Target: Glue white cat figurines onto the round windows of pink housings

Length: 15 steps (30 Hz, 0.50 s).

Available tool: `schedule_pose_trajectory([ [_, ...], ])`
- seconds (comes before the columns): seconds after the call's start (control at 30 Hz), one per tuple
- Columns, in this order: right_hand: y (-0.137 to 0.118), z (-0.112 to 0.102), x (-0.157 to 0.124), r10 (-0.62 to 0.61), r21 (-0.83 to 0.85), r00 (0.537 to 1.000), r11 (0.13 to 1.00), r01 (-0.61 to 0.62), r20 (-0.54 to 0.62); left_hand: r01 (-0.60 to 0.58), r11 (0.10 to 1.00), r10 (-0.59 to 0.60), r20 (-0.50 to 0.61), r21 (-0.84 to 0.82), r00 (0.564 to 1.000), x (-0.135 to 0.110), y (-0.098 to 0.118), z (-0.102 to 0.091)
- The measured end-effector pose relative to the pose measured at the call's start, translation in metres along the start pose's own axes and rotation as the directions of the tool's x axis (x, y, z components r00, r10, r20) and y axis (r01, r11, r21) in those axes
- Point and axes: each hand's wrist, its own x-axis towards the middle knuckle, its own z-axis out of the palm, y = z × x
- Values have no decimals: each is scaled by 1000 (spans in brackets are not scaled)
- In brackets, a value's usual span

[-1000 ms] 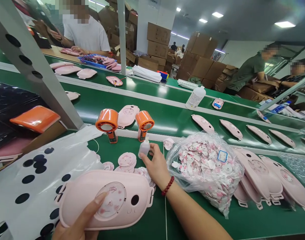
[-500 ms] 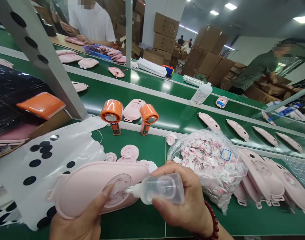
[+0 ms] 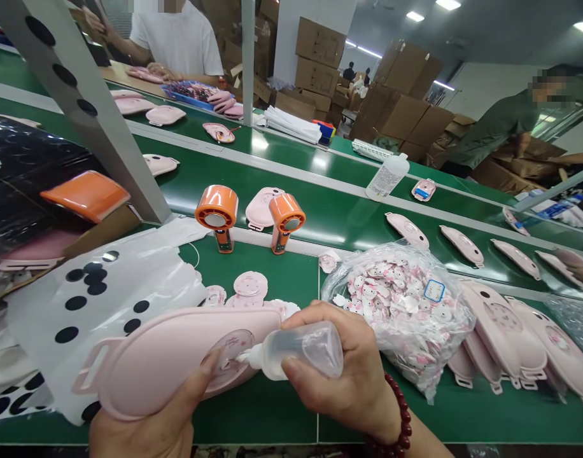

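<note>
My left hand (image 3: 153, 407) grips a pale pink plastic casing (image 3: 153, 356) from below, its thumb lying at the edge of a round recess with printed marks. My right hand (image 3: 344, 375) is wrapped around a clear squeeze bottle (image 3: 305, 350), tilted with its white nozzle pointing left at that recess. The nozzle tip appears to touch or nearly touch the recess; I cannot tell which. Behind the casing lie several round printed pink pieces (image 3: 251, 284). A clear plastic bag (image 3: 401, 305) full of small white-and-pink cat-face pieces sits right of my hands.
Two orange handheld fans (image 3: 217, 207) stand beyond the casing. More pink casings (image 3: 496, 318) are stacked at the right, and others line the green conveyor (image 3: 330, 216). A white bottle (image 3: 387, 178) stands farther back. A sheet with black dots (image 3: 143, 267) lies left. Co-workers are across the line.
The bottle has shifted slightly left and its nozzle has moved a little up over the recess. The casing has shifted slightly left. A co-worker's hand has appeared at the right edge by a casing.
</note>
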Motion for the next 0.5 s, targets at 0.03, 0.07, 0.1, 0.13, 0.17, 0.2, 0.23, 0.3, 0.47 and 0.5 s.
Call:
schedule_pose_trajectory([
  [0.03, 0, 0, 0, 5, -2, 1000, 1000, -5, -4, 1, 1000, -1, 0, -10, 1000, -1, 2, 2],
  [0.07, 1, -1, -1, 12, -3, 1000, 1000, -12, -5, -8, 1000, 8, 5, -20, 1000, -1, 5, 5],
  [0.1, 1, -1, -1, 20, 0, 1000, 1000, -20, -3, -10, 999, 10, 13, -31, 1000, -2, 7, 8],
  [0.13, 2, 0, -1, 27, 5, 1000, 1000, -27, 2, -11, 999, 12, 20, -46, 1000, -2, 10, 11],
  [0.17, 2, 0, -2, 37, 11, 999, 999, -37, 3, -10, 998, 12, 37, -62, 999, -3, 13, 14],
  [0.2, 2, 0, -2, 49, 24, 999, 999, -49, 2, -6, 997, 11, 58, -80, 998, -3, 15, 17],
  [0.23, 3, 1, -3, 66, 51, 998, 997, -66, 2, 2, 997, 4, 71, -83, 997, -2, 17, 20],
  [0.3, 5, 1, -5, 121, 148, 993, 982, -120, 1, 34, 998, -28, 97, -58, 995, -1, 20, 24],
  [0.47, 25, -9, -5, 279, 373, 960, 892, -255, -11, 221, 974, -218, 56, -55, 974, 5, 22, 26],
  [0.5, 31, -12, -3, 302, 397, 953, 876, -274, -7, 264, 963, -262, 32, -61, 964, 6, 21, 25],
])
